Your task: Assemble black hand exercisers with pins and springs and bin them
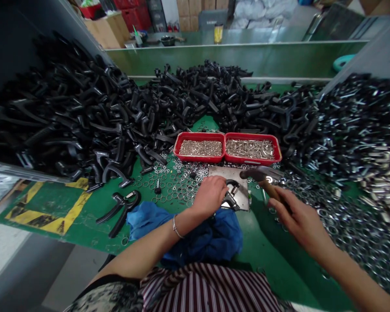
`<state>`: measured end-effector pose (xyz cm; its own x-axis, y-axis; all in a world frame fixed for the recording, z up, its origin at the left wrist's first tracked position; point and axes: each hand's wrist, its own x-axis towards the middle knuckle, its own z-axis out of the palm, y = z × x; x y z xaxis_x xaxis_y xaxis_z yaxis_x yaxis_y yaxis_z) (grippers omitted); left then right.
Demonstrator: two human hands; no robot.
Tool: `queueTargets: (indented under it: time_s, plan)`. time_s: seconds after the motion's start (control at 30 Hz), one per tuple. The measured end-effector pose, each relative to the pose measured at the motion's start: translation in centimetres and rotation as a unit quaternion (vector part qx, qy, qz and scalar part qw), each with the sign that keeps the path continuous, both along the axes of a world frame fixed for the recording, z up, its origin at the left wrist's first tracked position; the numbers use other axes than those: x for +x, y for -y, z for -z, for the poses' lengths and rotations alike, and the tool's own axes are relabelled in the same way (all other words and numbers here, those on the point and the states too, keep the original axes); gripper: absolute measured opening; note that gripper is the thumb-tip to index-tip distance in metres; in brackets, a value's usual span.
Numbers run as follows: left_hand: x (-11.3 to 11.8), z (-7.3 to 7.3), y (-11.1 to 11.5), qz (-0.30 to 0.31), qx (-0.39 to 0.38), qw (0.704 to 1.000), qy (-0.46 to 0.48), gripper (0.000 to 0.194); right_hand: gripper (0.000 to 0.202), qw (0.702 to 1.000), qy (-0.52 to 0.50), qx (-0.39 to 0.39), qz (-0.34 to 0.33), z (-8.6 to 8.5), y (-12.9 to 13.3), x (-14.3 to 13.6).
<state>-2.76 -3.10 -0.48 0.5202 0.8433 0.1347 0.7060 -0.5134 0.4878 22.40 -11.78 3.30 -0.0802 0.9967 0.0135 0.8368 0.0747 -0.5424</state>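
Note:
My left hand is closed on a black hand grip strengthener, which lies on a flat metal plate. Part of that piece is hidden behind my fingers. In my right hand is a hammer, gripped by its wooden handle, with its head above the plate's right edge. A blue cloth lies bunched under my left forearm. To the left rests another black hand grip strengthener, its two handles spread apart.
Two red trays of small metal pins and bits stand behind the plate. Black handles pile up at the back and left. Metal rings and cylinders heap on the right. Yellow tape marks the table's left corner.

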Motion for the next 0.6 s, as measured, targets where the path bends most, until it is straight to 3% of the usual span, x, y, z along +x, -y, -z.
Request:
queueTargets:
  time_s: [0.07, 0.17, 0.27, 0.4, 0.53, 0.6]
  plan:
    - [-0.1, -0.1, -0.3, 0.059, 0.048, 0.995, -0.057, 0.023, 0.045, 0.999, 0.03, -0.004, -0.029, 0.1, 0.2, -0.1]
    - [-0.3, -0.5, -0.7, 0.155, 0.099, 0.977, -0.111, 0.027, 0.041, 0.995, 0.042, -0.07, -0.059, 0.3, -0.2, 0.3]
    - [-0.4, -0.8, -1.0, 0.183, 0.107, 0.97, -0.117, 0.03, 0.041, 0.994, 0.005, -0.1, -0.047, -0.2, -0.7, 0.9]
    - [-0.5, -0.6, 0.3, 0.122, 0.069, 0.988, -0.071, 0.033, 0.046, 0.997, -0.029, -0.07, -0.008, -1.6, 0.0, 0.2]
    - [-0.5, 0.4, 2.5, -0.014, 0.016, 1.0, -0.015, 0.078, 0.049, 0.999, -0.018, -0.027, -0.035, -2.0, 0.8, -2.0]
    - [-0.4, 0.6, 3.0, -0.038, -0.002, 0.999, -0.01, 0.087, 0.049, 0.997, 0.01, -0.037, -0.067, -1.5, 0.4, -2.7]
